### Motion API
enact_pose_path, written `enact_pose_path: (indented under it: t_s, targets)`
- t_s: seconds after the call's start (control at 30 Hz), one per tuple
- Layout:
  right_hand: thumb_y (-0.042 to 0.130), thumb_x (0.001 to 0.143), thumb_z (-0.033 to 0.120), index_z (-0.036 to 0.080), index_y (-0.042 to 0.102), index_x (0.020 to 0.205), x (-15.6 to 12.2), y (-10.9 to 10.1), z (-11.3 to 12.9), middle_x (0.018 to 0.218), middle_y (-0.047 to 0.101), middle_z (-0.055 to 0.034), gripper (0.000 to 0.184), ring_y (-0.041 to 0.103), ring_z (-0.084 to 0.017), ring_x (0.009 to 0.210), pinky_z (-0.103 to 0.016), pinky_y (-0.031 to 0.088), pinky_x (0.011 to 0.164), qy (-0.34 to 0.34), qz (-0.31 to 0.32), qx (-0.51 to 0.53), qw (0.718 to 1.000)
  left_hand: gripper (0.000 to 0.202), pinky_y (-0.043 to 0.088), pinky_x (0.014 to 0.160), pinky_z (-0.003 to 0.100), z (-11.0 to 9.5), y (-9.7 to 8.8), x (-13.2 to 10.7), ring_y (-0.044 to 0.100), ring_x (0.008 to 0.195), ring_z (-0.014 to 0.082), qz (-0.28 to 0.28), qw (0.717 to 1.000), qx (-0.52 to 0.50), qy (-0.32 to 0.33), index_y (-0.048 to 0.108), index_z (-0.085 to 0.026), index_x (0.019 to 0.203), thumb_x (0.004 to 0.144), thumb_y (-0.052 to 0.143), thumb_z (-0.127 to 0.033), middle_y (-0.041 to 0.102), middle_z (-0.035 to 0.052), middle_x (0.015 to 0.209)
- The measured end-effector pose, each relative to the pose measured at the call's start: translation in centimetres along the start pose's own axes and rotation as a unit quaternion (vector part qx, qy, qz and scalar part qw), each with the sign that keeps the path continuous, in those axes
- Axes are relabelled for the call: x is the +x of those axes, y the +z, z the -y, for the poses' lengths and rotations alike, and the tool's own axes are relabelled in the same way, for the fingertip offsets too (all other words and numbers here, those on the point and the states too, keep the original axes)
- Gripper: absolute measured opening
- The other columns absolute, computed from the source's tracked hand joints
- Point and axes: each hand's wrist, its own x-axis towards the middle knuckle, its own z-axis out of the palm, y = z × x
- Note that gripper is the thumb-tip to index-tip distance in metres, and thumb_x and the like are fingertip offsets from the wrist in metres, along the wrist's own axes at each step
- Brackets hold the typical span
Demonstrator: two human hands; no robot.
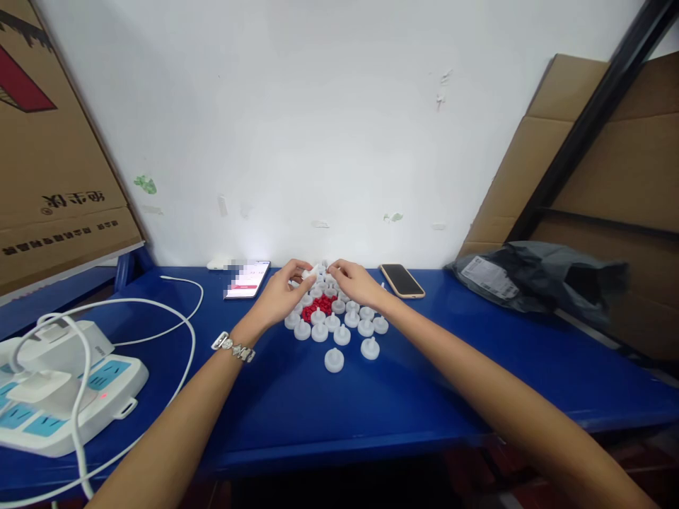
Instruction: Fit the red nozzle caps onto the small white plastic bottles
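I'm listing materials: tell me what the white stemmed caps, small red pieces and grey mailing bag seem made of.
White stemmed caps: probably plastic, matte; they look cloudy and slightly translucent. Small red pieces: perhaps plastic; evenly coloured, but too small to tell the finish. Grey mailing bag: likely thin plastic film, softly shiny; it lies crumpled.

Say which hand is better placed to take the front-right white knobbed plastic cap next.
Likely the right hand, nearer the white knobbed plastic cap; the left hand holds a white plastic piece.
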Motion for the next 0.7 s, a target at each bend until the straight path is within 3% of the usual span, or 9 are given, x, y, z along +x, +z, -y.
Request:
enact_pose_path:
  t_s: [0.1, 0.23, 0.37, 0.5, 0.7]
  targets:
    - [0.048, 0.093, 0.045, 0.019, 0.063, 0.097, -1.1, -0.4, -0.1, 0.076, 0.064, -0.0008, 0.031, 0.055, -0.015, 0.068, -0.026, 0.038, 0.064, -0.041, 0.0, 0.09, 0.995, 0.037, 0.047, 0.07, 0.03, -0.7, 0.2, -0.4, 0.064, 0.085, 0.0192, 0.033, 0.999, 0.017, 0.005, 0.058, -0.023, 0.112, 0.087, 0.059, -0.05, 0.069, 0.0045, 0.098]
    - [0.055, 0.089, 0.04, 0.019, 0.063, 0.092, -3.0, -1.0, 0.1, 0.078, 0.066, -0.0007, 0.023, 0.056, -0.013, 0.067, -0.026, 0.039, 0.064, -0.086, 0.015, 0.141, 0.986, 0.036, 0.047, 0.071, 0.031, -1.6, 1.1, -1.0, 0.064, 0.087, 0.0197, 0.083, 0.996, 0.02, 0.032, 0.059, -0.024, 0.11, 0.086, 0.061, -0.051, 0.071, 0.0041, 0.101]
    - [0.057, 0.087, 0.031, 0.018, 0.065, 0.085, -4.3, -2.1, -0.3, 0.075, 0.066, -0.0002, 0.016, 0.054, -0.012, 0.063, -0.026, 0.039, 0.063, -0.08, 0.0, 0.098, 0.992, 0.035, 0.047, 0.078, 0.034, -1.8, 1.2, -1.1, 0.062, 0.092, 0.0213, 0.096, 0.99, 0.075, 0.065, 0.063, -0.022, 0.108, 0.088, 0.058, -0.05, 0.069, 0.0064, 0.105]
    - [0.058, 0.086, 0.026, 0.017, 0.067, 0.086, -5.1, -2.7, -1.0, 0.074, 0.069, -0.0014, 0.013, 0.06, -0.014, 0.067, -0.026, 0.043, 0.066, -0.06, 0.042, 0.047, 0.996, 0.03, 0.045, 0.088, 0.039, -1.6, 0.8, -1.2, 0.059, 0.097, 0.025, 0.137, 0.969, 0.187, 0.091, 0.07, -0.023, 0.104, 0.09, 0.055, -0.045, 0.068, 0.0075, 0.101]
    - [0.057, 0.087, 0.025, 0.017, 0.068, 0.088, -5.6, -2.1, -1.4, 0.078, 0.071, -0.0026, 0.013, 0.063, -0.015, 0.073, -0.026, 0.045, 0.067, -0.066, 0.059, 0.022, 0.996, 0.026, 0.046, 0.075, 0.031, -1.7, 0.3, -1.2, 0.063, 0.081, 0.0207, 0.222, 0.954, 0.197, 0.042, 0.075, -0.02, 0.09, 0.088, 0.056, -0.037, 0.071, 0.0053, 0.086]
